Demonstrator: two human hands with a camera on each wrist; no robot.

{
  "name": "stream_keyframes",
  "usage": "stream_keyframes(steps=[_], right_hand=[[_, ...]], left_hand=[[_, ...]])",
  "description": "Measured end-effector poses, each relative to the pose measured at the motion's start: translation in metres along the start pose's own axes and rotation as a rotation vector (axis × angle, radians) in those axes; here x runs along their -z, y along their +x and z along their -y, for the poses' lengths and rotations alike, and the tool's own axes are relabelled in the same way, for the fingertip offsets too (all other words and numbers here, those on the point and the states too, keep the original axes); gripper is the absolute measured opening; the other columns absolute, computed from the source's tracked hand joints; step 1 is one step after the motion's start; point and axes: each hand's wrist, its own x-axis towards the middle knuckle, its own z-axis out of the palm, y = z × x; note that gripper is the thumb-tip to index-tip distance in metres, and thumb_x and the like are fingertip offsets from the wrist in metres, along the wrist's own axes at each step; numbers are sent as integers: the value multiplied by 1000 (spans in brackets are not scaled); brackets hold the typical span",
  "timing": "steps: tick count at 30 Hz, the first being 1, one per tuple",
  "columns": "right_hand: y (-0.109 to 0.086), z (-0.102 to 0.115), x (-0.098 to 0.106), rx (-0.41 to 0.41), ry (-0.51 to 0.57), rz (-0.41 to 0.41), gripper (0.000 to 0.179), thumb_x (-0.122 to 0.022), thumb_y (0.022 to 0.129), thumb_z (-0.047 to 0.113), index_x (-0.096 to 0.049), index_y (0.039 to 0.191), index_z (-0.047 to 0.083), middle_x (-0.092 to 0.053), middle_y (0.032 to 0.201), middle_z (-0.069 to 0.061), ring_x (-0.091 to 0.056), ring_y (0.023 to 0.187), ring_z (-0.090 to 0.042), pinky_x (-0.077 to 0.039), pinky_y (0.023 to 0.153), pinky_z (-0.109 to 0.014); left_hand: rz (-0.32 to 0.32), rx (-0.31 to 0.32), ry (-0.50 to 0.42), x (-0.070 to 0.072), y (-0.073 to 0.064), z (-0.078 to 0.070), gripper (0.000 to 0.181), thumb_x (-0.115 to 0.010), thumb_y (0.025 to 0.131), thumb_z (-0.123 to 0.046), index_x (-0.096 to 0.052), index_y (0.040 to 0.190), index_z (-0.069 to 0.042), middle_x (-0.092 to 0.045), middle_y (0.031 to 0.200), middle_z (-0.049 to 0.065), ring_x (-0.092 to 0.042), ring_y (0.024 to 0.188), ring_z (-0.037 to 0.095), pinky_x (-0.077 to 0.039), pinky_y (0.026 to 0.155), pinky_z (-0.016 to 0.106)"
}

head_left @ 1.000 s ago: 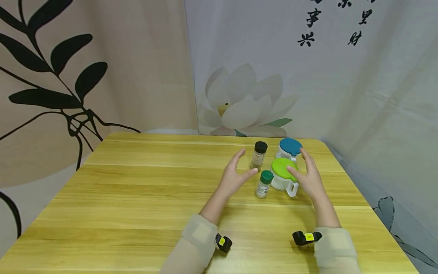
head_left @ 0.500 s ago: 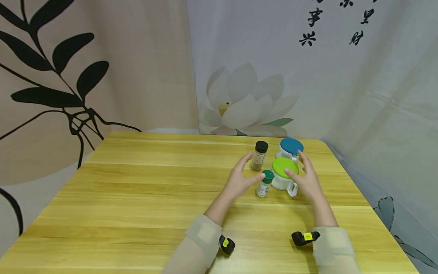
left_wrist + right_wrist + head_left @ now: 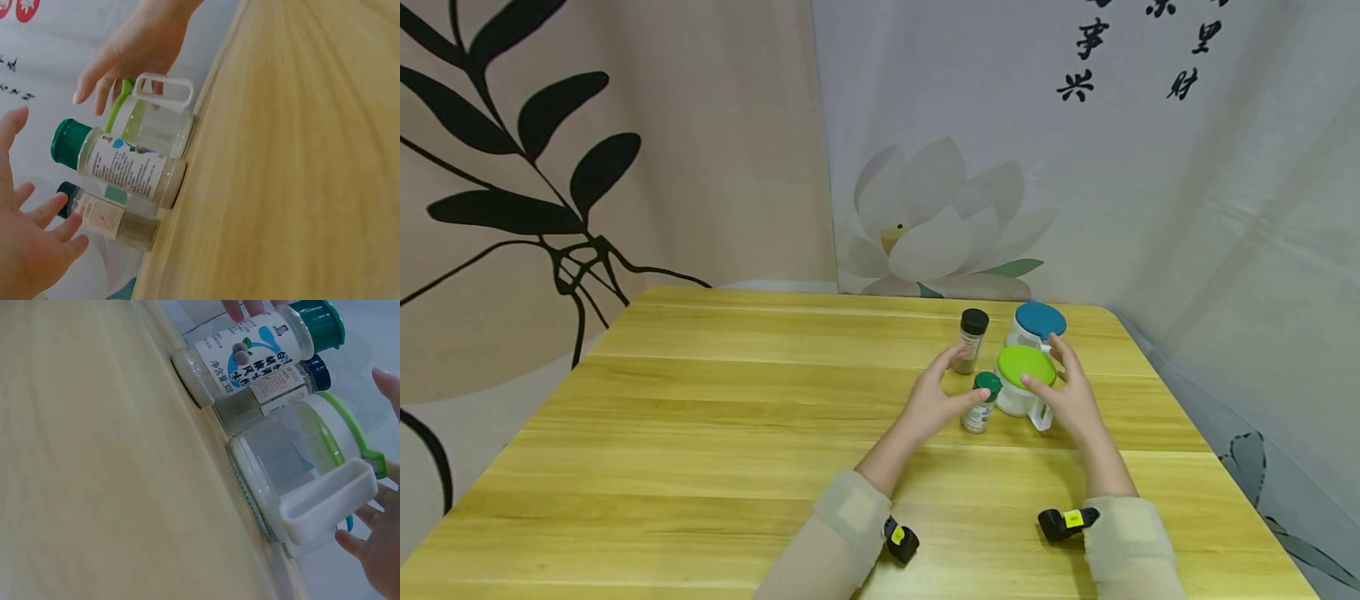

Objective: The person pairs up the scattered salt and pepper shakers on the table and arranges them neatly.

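Observation:
My left hand (image 3: 929, 408) is spread, its thumb beside the green-capped spice bottle (image 3: 976, 417); in the head view I cannot tell whether they touch. Its fingertips overlap the black-capped spice bottle (image 3: 974, 323) standing behind. In the left wrist view a gap shows between that hand (image 3: 34, 250) and the green-capped bottle (image 3: 128, 165). My right hand (image 3: 1075, 404) curves loosely around the handle side of a clear jar with a lime-green lid (image 3: 1027, 365). In the right wrist view its fingers stay apart from the jar's white handle (image 3: 328, 500). Neither hand holds anything.
Behind the lime-lidded jar stands a similar jar with a blue lid (image 3: 1040, 320), partly hidden. All the containers stand close together on the right half of the wooden table (image 3: 700, 433). A printed curtain (image 3: 737, 150) hangs behind the table's far edge.
My left hand has moved right and slightly nearer, towards the green-capped spice bottle. My right hand has shifted slightly left and lower beside the lime-lidded jar. The containers stay in place.

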Motion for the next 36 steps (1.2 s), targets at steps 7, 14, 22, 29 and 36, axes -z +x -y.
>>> stream_keyframes(steps=[7,14,22,29,36], right_hand=[[0,-5,-4,1,16,10,86,-71,88,20,-17,153,7,-23,153,-20,-21,137,-41,-22,104,-62],[1,-11,-6,9,27,10,86,-71,88,20,-16,153,5,-23,153,-21,-22,136,-42,-20,104,-64],[1,-15,-8,11,44,10,87,-71,87,18,-15,153,4,-22,153,-22,-22,137,-41,-21,103,-64],[1,-18,-8,-16,45,22,89,-71,88,20,-13,153,6,-22,153,-21,-25,135,-42,-23,103,-62],[0,-16,-9,-40,78,31,89,-71,88,16,-12,154,9,-19,154,-19,-26,133,-41,-24,104,-60]], left_hand=[[20,-4,-15,-3,0,0,77,-77,83,-29,-37,148,-14,-46,142,8,-37,133,21,-27,108,48],[53,-5,-16,-6,0,2,75,-76,85,-27,-37,147,-14,-47,141,9,-40,131,27,-30,107,46],[75,6,-20,-12,1,6,68,-73,87,-26,-40,145,-16,-49,139,3,-42,129,23,-31,107,43],[90,12,-35,-15,1,6,67,-73,88,-22,-40,146,-16,-49,140,7,-44,127,20,-32,106,44],[85,23,-73,-19,2,9,62,-70,90,-23,-42,144,-16,-49,139,7,-46,124,18,-36,104,42]])
